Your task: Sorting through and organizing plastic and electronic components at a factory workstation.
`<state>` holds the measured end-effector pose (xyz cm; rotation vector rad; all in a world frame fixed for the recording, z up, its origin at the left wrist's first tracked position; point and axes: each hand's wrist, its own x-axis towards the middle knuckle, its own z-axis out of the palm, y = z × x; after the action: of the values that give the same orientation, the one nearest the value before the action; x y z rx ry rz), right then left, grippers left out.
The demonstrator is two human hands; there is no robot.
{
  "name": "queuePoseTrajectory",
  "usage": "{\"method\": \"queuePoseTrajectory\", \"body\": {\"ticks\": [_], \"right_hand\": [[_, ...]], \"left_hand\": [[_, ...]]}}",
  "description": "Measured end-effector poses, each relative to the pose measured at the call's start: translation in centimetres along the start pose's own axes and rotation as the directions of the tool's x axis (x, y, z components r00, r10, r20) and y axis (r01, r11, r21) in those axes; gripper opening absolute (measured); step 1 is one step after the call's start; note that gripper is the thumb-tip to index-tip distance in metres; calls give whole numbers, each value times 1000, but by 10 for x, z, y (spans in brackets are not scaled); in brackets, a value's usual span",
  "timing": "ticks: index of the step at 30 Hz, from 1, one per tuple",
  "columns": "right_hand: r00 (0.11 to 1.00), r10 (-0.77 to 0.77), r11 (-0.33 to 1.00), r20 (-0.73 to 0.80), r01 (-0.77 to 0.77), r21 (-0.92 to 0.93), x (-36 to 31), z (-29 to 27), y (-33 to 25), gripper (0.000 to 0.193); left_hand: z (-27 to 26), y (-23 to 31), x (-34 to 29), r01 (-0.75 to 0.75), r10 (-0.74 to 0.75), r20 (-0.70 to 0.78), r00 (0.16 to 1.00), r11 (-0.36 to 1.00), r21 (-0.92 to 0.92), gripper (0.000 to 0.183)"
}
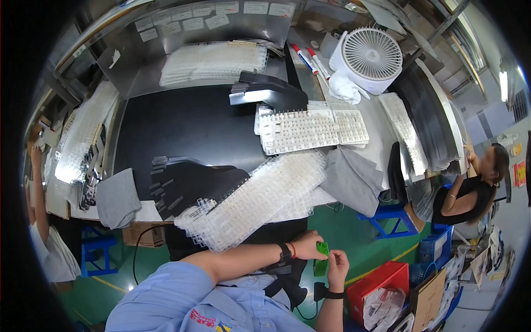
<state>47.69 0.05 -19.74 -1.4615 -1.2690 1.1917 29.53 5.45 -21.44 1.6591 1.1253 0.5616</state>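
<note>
Both of my hands are held low, off the table's near edge and above the floor. My left hand grips a small green packet, with its thumb and fingers around the upper end. Just to the right is my right hand, its thumb and fingertips pinched together close beside the packet. Whatever lies in that pinch is too small to make out. Black bands sit on both wrists. Closest on the table are translucent white lattice sheets, which overhang the near edge.
Dark flat strips, more white grids and grey cloths lie on the black table. A white fan stands at the back right. A red bin is on the floor right. Co-workers sit at either side.
</note>
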Motion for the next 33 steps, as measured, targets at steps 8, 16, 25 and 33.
{"method": "queuePoseTrajectory", "body": {"ticks": [8, 16, 25, 33], "right_hand": [[993, -117, 973, 18, 118, -199, -1, -3, -2, 9], [987, 78, 894, 138, -8, -448, -3, -35, 13, 16], [995, 60, 998, 83, -58, -27, 6, -2, -2, 8], [998, 56, 997, 36, -58, 50, 4, 2, -1, 5]], "left_hand": [[0, -2, -2, -16, 15, -47, 999, 1000, -23, 47], [-4, -6, 0, -107, 97, -105, 990, 990, -95, 50], [-2, -4, -2, -68, 65, -49, 997, 996, -51, 49], [-4, -2, -4, -60, 54, -71, 996, 995, -75, 48]]}}
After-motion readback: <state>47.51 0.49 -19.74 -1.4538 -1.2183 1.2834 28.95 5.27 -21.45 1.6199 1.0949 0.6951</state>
